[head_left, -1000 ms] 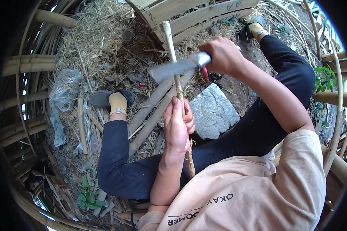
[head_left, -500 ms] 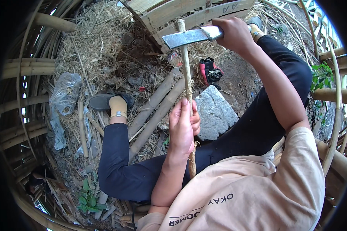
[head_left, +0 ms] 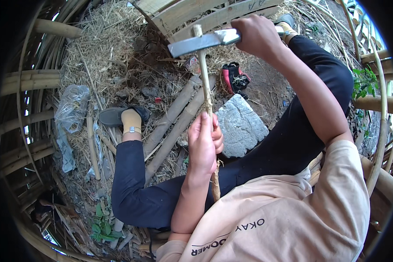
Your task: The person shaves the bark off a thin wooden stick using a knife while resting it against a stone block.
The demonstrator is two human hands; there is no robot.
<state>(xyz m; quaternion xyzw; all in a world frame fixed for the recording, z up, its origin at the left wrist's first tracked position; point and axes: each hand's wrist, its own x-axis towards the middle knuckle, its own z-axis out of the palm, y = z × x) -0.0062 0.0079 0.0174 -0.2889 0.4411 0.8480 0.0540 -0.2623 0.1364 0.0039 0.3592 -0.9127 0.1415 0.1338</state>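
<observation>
My left hand (head_left: 205,142) is closed around a thin bamboo stick (head_left: 205,78) that stands nearly upright between my knees. In my right hand (head_left: 257,37), raised at the top of the view, is a broad-bladed knife (head_left: 203,42). Its blade lies flat across the stick's upper end, pointing left. My legs in dark trousers spread to either side, the left foot (head_left: 122,118) in a grey shoe on the ground.
A flat grey stone (head_left: 240,126) lies just right of the stick. Two thicker bamboo poles (head_left: 174,124) rest on the straw-covered ground. A red and black glove (head_left: 233,78), a clear plastic bag (head_left: 70,109) and curved bamboo strips (head_left: 26,118) surround me.
The right hand has lifted the knife from mid-stick up to the stick's top end. The left hand keeps its grip in the same place.
</observation>
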